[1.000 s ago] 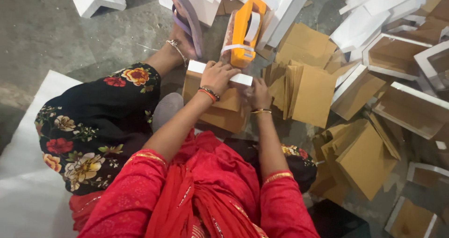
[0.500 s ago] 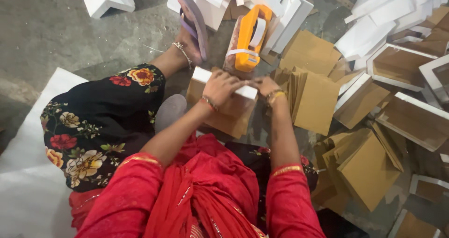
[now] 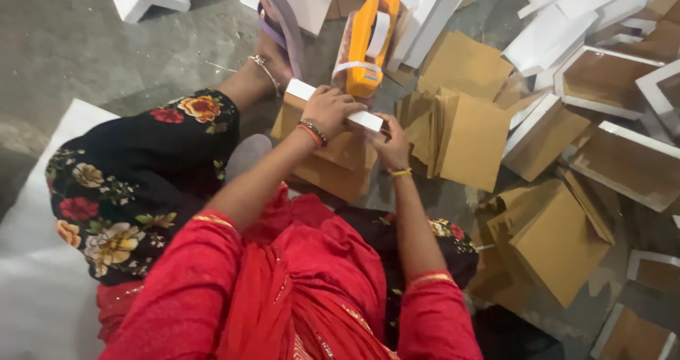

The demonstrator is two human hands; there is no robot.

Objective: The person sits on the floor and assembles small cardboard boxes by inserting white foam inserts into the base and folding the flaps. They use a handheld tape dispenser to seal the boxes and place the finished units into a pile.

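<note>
I sit on the floor with a shallow cardboard box (image 3: 333,163), brown with a white rim, held upright in front of me. My left hand (image 3: 328,110) presses down on the middle of the white top edge. My right hand (image 3: 390,144) grips the box's right end from the side. Just beyond the box stands an orange tape dispenser (image 3: 367,43) with a white strip over it.
A stack of brown cardboard sheets (image 3: 467,137) lies to the right. Several white-rimmed box trays (image 3: 616,155) are scattered further right and behind. My foot in a purple sandal (image 3: 278,27) is ahead left. A white sheet (image 3: 42,211) covers the floor on my left.
The view shifted slightly. My left hand slid a little along the white top edge, and my right hand stayed at the box's right end.
</note>
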